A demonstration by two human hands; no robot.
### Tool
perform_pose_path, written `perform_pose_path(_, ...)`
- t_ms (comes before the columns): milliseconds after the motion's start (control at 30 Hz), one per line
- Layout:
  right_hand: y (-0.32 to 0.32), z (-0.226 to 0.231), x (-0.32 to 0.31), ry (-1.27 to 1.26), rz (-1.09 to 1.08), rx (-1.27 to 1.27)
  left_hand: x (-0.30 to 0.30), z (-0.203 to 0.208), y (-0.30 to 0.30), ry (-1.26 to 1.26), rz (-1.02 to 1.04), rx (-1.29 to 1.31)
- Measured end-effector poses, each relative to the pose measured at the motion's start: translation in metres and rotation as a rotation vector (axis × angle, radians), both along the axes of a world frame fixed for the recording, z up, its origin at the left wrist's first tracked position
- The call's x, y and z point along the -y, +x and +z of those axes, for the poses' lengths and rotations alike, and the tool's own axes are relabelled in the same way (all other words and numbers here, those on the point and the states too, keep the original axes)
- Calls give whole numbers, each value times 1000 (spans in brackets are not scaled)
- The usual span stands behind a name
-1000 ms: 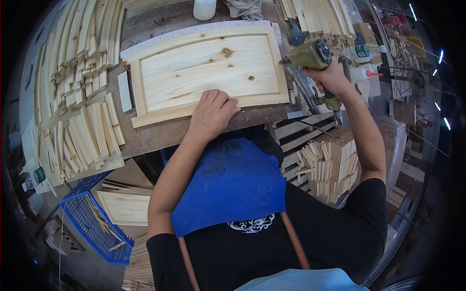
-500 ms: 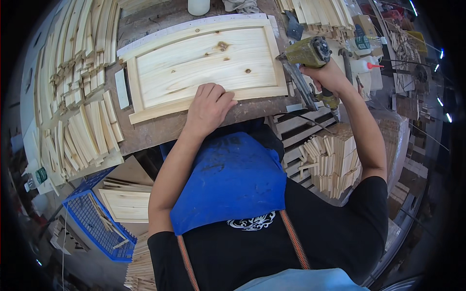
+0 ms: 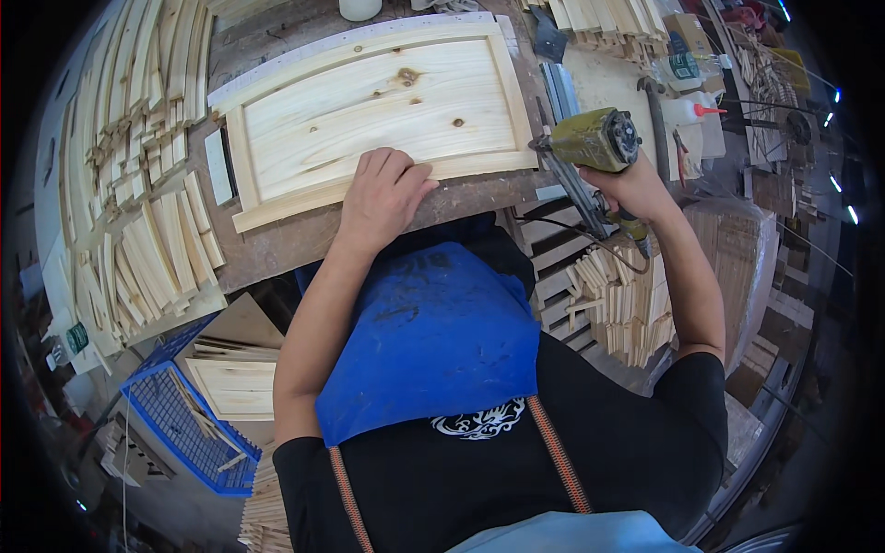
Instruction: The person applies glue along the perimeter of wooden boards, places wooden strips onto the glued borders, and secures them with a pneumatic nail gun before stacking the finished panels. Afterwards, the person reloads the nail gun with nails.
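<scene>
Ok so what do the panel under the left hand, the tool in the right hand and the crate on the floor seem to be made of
The framed panel looks like pale, unfinished softwood: grain lines and dark knots show, with no sheen. The left hand lies flat on its near edge. The nail gun in the right hand seems metal-bodied under worn olive-yellow paint. The blue crate looks like coated wire mesh or moulded plastic.

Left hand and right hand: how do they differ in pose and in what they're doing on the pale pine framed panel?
The left hand lies flat, palm down, fingers spread on the near rail of the pale pine framed panel; the right hand is curled shut around the grip of an olive-green nail gun. The left rests on top of the panel; the right stays off it, beside its right edge, with the gun's nose at that corner. Both are bare.
</scene>
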State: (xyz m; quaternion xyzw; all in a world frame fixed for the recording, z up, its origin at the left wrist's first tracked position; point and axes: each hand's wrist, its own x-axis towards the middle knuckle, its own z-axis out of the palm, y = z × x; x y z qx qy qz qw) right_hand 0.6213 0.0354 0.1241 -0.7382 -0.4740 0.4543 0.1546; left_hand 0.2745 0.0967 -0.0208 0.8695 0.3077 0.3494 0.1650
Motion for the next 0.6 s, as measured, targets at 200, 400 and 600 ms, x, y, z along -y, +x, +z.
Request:
perform_pose_path(200,-1,-2,8,17,38,37,4,-1,5,-1,-10,15)
perform_pose_path(400,-2,-2,11,3,35,60,5,2,3,-2,-4,6)
perform_pose_path(600,-11,14,23,16,56,25,8,0,4,6,-10,1)
